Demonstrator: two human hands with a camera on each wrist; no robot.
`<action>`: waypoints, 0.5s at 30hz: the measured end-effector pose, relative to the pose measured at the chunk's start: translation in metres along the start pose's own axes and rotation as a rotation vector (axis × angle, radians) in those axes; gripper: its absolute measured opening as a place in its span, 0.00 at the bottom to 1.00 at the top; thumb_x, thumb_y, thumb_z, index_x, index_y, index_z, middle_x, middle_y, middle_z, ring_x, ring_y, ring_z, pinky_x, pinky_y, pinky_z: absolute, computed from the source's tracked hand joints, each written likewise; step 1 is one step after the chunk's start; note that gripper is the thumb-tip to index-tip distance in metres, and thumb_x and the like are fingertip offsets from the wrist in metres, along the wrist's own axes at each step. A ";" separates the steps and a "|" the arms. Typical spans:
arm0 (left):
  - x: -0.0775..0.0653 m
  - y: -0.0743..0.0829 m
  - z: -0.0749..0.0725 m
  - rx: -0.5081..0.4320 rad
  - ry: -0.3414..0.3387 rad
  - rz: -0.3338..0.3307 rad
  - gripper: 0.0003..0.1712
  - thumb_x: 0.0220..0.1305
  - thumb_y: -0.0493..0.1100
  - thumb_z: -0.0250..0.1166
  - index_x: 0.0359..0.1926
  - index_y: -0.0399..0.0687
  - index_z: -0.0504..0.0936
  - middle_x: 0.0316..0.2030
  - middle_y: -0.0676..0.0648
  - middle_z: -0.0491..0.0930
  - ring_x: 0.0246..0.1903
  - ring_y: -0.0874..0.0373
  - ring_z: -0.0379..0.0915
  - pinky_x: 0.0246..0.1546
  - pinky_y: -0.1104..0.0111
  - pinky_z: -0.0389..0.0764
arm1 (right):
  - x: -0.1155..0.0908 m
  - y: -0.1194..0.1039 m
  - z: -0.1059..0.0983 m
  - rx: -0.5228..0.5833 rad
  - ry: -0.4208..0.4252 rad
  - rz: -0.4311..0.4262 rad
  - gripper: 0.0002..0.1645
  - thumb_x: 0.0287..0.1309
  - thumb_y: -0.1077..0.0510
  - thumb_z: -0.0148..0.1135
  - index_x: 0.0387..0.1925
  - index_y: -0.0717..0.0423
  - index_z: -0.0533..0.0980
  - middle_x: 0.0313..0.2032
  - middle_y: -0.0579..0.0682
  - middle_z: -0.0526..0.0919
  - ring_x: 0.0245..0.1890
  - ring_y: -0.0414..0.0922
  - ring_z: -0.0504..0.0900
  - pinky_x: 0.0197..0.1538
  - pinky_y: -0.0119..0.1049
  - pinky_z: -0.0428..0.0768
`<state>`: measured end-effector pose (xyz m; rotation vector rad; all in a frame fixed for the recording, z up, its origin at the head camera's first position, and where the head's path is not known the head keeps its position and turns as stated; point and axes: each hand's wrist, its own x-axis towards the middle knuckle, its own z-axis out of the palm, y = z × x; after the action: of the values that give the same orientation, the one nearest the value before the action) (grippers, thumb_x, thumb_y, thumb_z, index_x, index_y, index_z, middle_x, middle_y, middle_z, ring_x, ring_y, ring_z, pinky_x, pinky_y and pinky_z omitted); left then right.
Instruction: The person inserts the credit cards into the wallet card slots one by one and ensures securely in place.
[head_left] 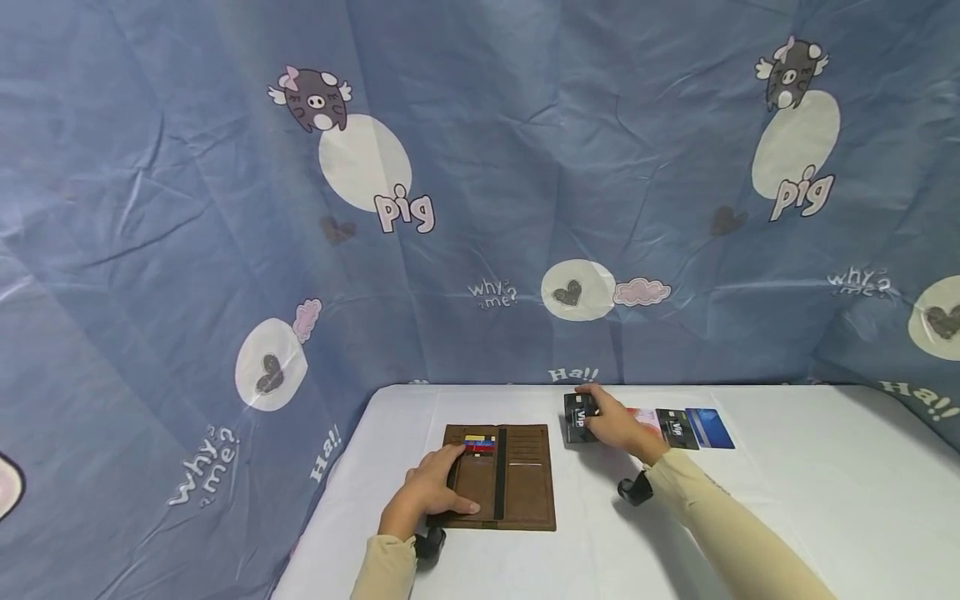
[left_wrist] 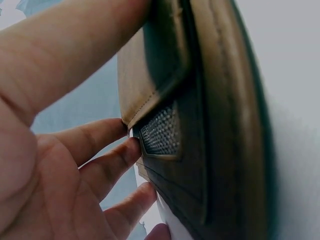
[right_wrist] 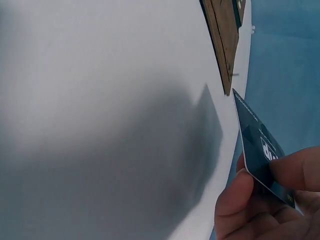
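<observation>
A brown wallet (head_left: 527, 492) lies spread open on the white table, with several coloured cards (head_left: 480, 445) tucked in its left-side slots. My left hand (head_left: 432, 483) rests on the left panel, thumb across its lower part and the other fingers reaching up toward the card slots. In the left wrist view those fingertips touch the edge of the wallet (left_wrist: 227, 125) beside a mesh window (left_wrist: 161, 131). To the right of the wallet, my right hand (head_left: 618, 423) pinches a black VIP card (right_wrist: 257, 137) between thumb and fingers, held above the table with its shadow below.
Right of my right hand lie a pinkish card (head_left: 647, 418), another black VIP card (head_left: 678, 429) and a blue card (head_left: 711, 428) in a row. A blue printed cloth (head_left: 480, 192) hangs behind and at the left of the white table (head_left: 600, 550).
</observation>
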<state>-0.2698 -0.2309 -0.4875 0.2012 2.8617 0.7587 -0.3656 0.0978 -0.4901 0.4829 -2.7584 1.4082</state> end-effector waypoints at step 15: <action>0.000 -0.002 0.001 -0.030 0.000 0.007 0.59 0.39 0.53 0.83 0.71 0.44 0.64 0.71 0.39 0.63 0.70 0.37 0.57 0.62 0.35 0.60 | 0.002 -0.016 0.020 0.158 -0.043 -0.012 0.33 0.54 0.74 0.54 0.64 0.62 0.65 0.42 0.64 0.80 0.36 0.47 0.78 0.29 0.34 0.77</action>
<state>-0.2702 -0.2323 -0.4899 0.2070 2.8486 0.8024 -0.3608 0.0723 -0.4890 0.5389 -2.6843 1.6400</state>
